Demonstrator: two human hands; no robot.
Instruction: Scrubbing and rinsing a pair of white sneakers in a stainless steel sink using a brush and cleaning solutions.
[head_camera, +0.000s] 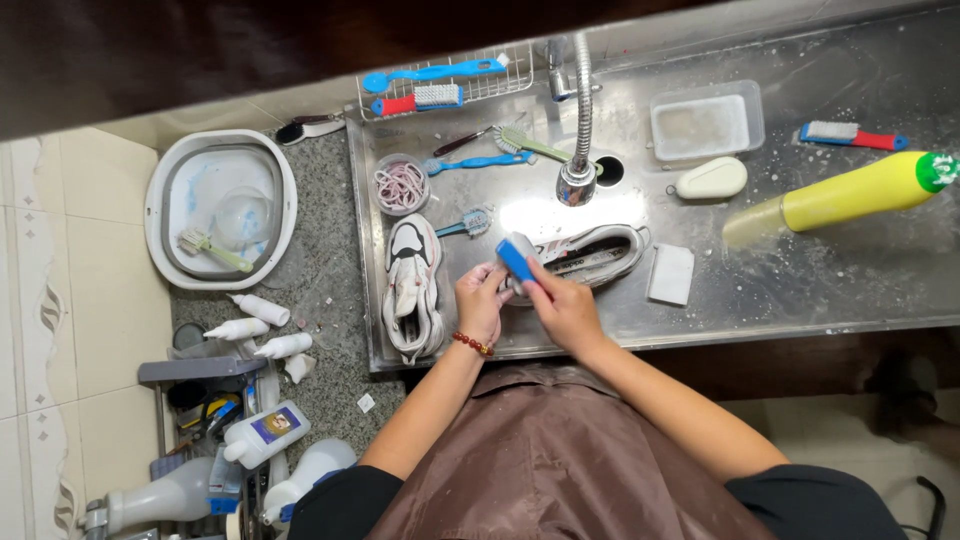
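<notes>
On the wet steel sink (800, 290), a white sneaker (590, 255) lies on its side just ahead of both hands, below the chrome faucet (580, 180). The left hand (482, 305) curls against the shoe's heel end, fingers closed on it, a red bead bracelet (472, 345) at the wrist. The right hand (565, 310) is clamped on a small blue brush (516, 262), pressed against the heel.

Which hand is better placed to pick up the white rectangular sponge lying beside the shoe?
The right hand, probably. The white rectangular sponge lies on its side of the white sneaker, though that hand holds a blue brush. The left hand grips the sneaker's other end, farther away.
</notes>
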